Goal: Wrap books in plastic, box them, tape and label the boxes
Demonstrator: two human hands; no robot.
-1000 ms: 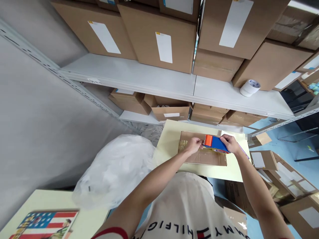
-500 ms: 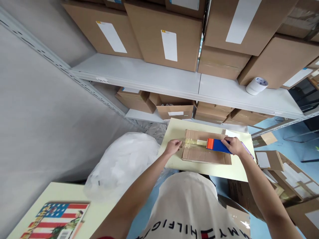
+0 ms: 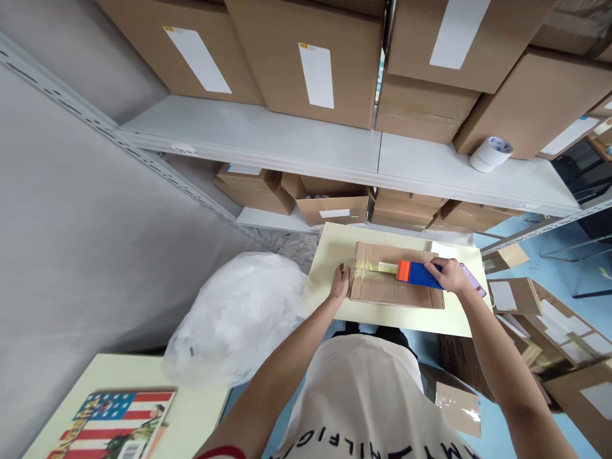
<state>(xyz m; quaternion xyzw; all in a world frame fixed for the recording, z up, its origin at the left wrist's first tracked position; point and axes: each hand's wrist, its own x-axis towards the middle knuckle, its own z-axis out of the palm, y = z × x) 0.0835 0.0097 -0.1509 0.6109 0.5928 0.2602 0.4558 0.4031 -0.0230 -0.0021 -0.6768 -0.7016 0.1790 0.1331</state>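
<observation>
A flat cardboard box (image 3: 382, 294) lies on the pale yellow table (image 3: 329, 255). Clear tape (image 3: 368, 266) runs along its top from the left end. My right hand (image 3: 449, 274) grips a blue tape dispenser (image 3: 419, 274) with an orange front, held over the right half of the box. At the box's left edge, my left hand (image 3: 340, 282) rests with its fingers stretched out along the side, holding nothing. A phone (image 3: 473, 280) with a lit screen lies partly hidden behind my right hand.
A large white plastic bag (image 3: 234, 312) bulges left of the table. Metal shelving (image 3: 287, 137) ahead holds cardboard boxes and white tape rolls (image 3: 491, 154). More cartons (image 3: 564, 319) crowd the floor at right. A picture-covered item (image 3: 115, 424) lies on another table at lower left.
My left hand has gone from a pinch left of the box to lying with straight fingers against its left edge. The tape dispenser stays nearly in place; the view has shifted slightly.
</observation>
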